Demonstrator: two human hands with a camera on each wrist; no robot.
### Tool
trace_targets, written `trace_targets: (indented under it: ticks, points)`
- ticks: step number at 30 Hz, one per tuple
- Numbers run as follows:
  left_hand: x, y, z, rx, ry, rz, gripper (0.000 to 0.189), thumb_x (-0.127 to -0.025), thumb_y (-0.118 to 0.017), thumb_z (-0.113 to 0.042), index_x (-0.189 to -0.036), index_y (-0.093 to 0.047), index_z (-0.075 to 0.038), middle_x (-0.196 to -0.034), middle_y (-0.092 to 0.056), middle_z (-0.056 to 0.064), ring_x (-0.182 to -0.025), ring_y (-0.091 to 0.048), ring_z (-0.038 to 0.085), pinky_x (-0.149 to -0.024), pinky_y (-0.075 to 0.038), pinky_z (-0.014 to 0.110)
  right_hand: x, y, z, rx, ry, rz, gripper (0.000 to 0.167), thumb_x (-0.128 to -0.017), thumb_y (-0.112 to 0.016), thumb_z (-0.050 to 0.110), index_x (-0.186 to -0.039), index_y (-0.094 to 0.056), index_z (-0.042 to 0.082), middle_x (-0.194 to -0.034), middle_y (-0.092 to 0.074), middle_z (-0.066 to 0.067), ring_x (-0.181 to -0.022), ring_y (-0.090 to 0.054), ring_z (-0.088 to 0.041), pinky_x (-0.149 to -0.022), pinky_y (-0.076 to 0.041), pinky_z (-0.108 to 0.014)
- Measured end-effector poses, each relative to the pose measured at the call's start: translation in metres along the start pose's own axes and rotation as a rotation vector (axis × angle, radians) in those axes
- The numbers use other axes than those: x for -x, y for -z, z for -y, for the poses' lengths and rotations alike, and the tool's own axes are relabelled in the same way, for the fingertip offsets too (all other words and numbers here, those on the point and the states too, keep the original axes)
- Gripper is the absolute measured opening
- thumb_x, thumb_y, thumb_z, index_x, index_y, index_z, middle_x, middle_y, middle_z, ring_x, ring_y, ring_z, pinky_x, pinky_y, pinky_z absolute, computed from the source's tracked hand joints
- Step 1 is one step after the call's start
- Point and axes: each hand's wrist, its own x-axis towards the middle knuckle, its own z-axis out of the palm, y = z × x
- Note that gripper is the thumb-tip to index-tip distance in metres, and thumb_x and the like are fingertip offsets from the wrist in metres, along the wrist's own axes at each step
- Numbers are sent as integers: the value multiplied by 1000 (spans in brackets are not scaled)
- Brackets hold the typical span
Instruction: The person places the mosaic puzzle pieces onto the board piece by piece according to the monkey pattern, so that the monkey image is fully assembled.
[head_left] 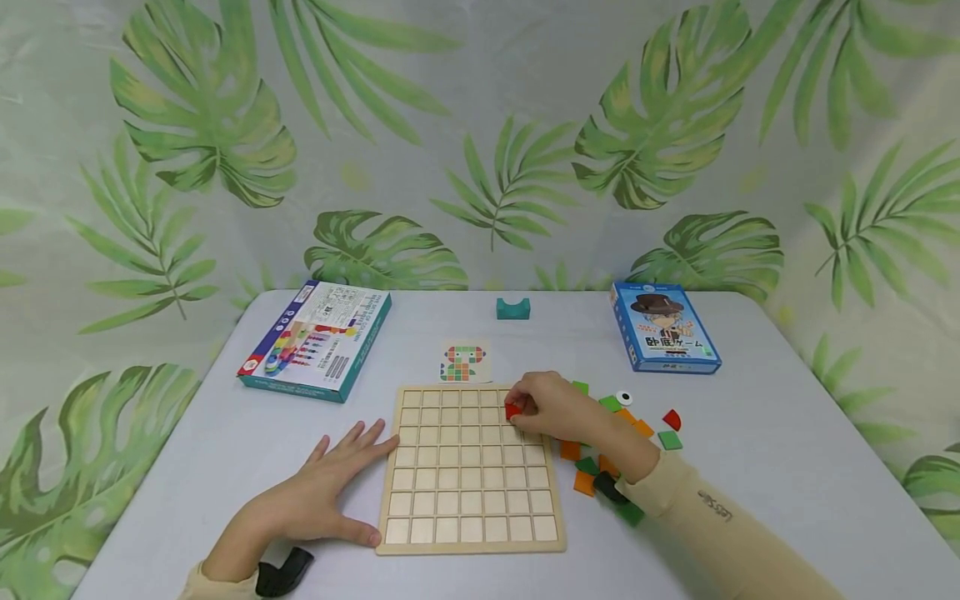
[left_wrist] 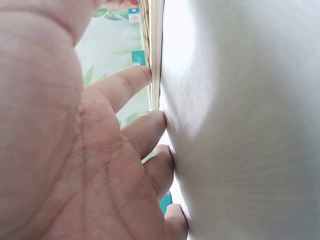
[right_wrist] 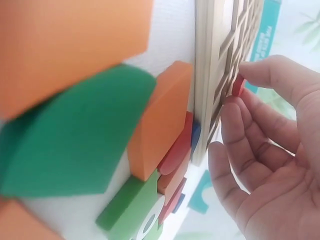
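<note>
A wooden grid board [head_left: 471,552] lies flat on the white table. My right hand [head_left: 551,406] pinches a small red tile [head_left: 512,411] between thumb and fingers over the board's upper right cells; in the right wrist view the red tile [right_wrist: 238,85] is at the grid's surface. Whether it sits inside a cell I cannot tell. My left hand [head_left: 322,486] rests spread at the board's left side, its index fingertip and thumb touching the frame. In the left wrist view the fingers [left_wrist: 145,132] are straight, some touching the table. Behind the board lies a pattern card [head_left: 465,362].
Loose orange, green and red tiles lie right of the board, among them a green tile [head_left: 670,440], a red quarter-round tile [head_left: 672,419] and a white eye disc [head_left: 624,398]. Farther back are a game box [head_left: 315,342], a teal notched block [head_left: 513,309] and a blue box [head_left: 664,327].
</note>
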Motion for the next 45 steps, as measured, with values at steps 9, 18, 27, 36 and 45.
trace_targets:
  ticks: [9,18,27,36,45]
  points:
    - [0,2,-3,-5,-17,-8,118,-72,-91,-64,-169,-37,-23,-180,-20,17,-165,-10,52,-122,-1,86,-2,0,4,45,16,16,19,-97,-80,16,-112,-79,6,-97,-70,0,-81,-59,-6,-73,-55,-16]
    - [0,2,-2,-8,-16,-6,118,-72,-91,-63,-169,-37,-23,-180,-19,16,-166,-10,52,-122,-1,86,-4,-2,5,61,24,18,19,-97,-82,18,-111,-80,6,-96,-70,0,-81,-59,-5,-73,-55,-17]
    - [1,1,-1,3,-19,-5,118,-73,-91,-64,-169,-37,-23,-180,-19,17,-166,-9,52,-122,0,86,-5,-4,6,57,4,12,17,-97,-82,18,-111,-80,8,-95,-71,2,-81,-59,-5,-73,-55,-15]
    - [0,-1,1,9,-8,0,119,-72,-90,-67,-169,-37,-24,-180,-19,16,-166,-8,51,-123,1,85,-1,4,2,41,34,-27,18,-99,-79,18,-113,-79,6,-91,-70,3,-80,-60,-7,-72,-55,-19]
    - [-1,0,-3,-2,13,-32,109,-75,-87,-68,-166,-43,-25,-179,-25,15,-166,-13,50,-124,-1,85,16,40,-23,28,-40,-41,23,-103,-73,14,-123,-76,2,-99,-72,-1,-90,-66,-13,-82,-62,-28]
